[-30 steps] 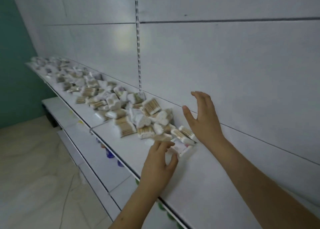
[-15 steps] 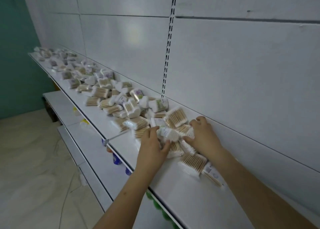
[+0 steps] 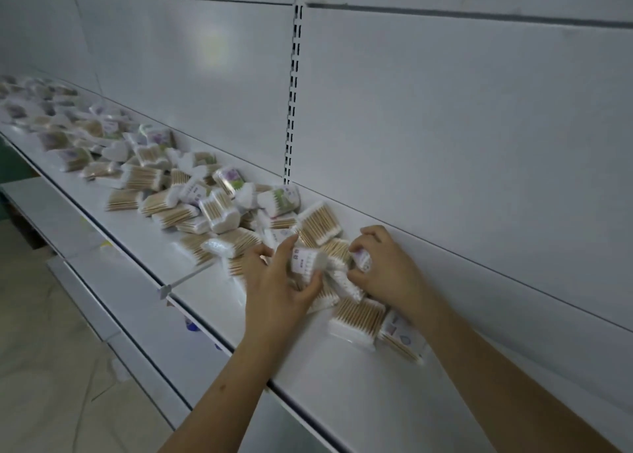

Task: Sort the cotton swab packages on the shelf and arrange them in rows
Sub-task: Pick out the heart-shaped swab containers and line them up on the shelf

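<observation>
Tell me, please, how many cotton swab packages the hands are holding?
2: one package in the left hand, another package pinched by the right hand. The hands may hide more.

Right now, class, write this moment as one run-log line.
left hand: grips cotton swab package | right hand: pinches small package | pile: unsorted on shelf | rows: none yet

The scene is dim and greyish. A soft pale glare patch sits on the back panel (image 3: 212, 50) at upper left. Packages (image 3: 54, 124) toward the far left are blurred, and straight shelf edges (image 3: 113, 237) bow with wide-angle distortion. Shadows are faint.
</observation>
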A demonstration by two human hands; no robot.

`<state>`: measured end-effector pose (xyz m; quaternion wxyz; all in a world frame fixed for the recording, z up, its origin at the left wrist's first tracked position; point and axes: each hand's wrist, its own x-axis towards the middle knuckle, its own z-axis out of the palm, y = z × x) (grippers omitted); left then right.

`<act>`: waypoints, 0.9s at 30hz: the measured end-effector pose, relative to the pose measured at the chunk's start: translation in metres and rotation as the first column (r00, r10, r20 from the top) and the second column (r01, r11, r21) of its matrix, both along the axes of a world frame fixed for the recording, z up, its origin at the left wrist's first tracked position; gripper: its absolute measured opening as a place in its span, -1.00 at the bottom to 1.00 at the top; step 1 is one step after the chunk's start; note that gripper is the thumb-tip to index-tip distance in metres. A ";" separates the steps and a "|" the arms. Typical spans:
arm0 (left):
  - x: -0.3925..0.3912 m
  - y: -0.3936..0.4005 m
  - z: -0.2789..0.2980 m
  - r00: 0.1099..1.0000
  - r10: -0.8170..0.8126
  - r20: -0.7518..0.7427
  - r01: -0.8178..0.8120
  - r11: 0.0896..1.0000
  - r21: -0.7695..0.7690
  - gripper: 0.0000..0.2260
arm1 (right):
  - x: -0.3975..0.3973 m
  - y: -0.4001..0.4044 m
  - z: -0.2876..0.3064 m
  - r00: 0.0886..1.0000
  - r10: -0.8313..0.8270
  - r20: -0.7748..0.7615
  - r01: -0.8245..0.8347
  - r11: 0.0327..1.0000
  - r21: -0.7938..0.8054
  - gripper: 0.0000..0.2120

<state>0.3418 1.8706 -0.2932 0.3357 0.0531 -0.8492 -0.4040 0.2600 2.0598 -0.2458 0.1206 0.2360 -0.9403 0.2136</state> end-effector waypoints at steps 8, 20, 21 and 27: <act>0.012 0.005 0.011 0.984 -0.146 -0.104 0.161 0.973 0.165 -0.45 | 0.028 0.017 0.015 0.993 0.067 -0.102 -0.088 0.974 -0.211 -0.72; 0.048 0.120 0.047 0.777 -0.618 -0.119 0.603 0.676 0.424 -0.62 | 0.091 0.136 0.046 0.984 -0.037 -0.176 -0.022 0.947 -0.321 -0.80; 0.050 0.133 0.050 0.757 -0.647 -0.089 0.619 0.667 0.415 -0.61 | 0.100 0.153 0.046 0.985 -0.047 -0.165 -0.008 0.949 -0.314 -0.79; 0.054 0.226 0.046 0.660 -0.748 0.072 0.592 0.577 0.562 -0.36 | 0.161 0.255 0.038 0.966 -0.210 -0.150 0.179 0.964 -0.197 -0.76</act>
